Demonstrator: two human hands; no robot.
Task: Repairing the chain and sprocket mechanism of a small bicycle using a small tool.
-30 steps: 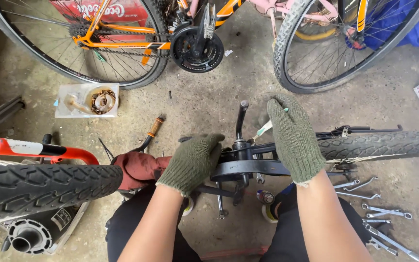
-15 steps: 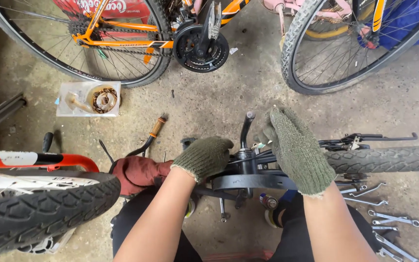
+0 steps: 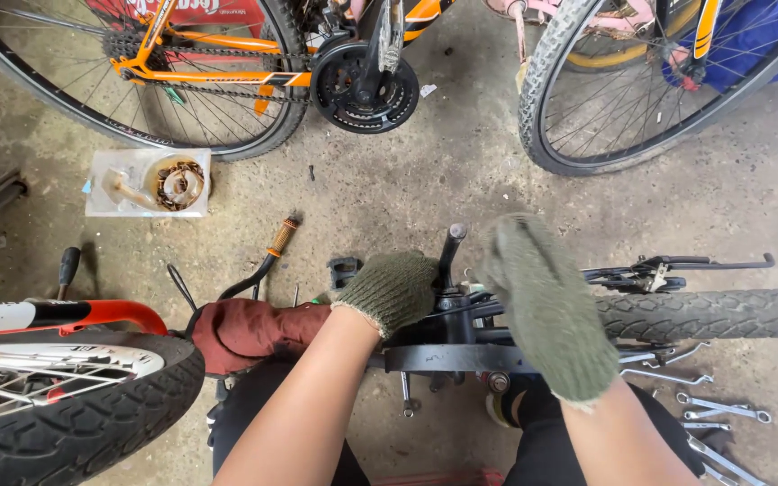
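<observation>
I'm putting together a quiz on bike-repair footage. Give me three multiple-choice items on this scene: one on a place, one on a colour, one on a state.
1. Where do the loose silver metal wrenches lie?
A. On the concrete floor at lower right, under the black knobby tyre
B. In the clear plastic tray
C. On the orange bicycle frame

2. What colour are the knitted work gloves on both hands?
A. Blue
B. Olive green
C. White

3. How is the left hand placed?
A. Raised in the air
B. Resting down on the black bicycle part, beside its upright black post
C. Holding a wrench

Answers: 1 A, the wrenches are scattered on the floor below the tyre. 2 B, both gloves are olive green; the right hand is blurred. 3 B, the gloved left hand sits on the black part.
</observation>
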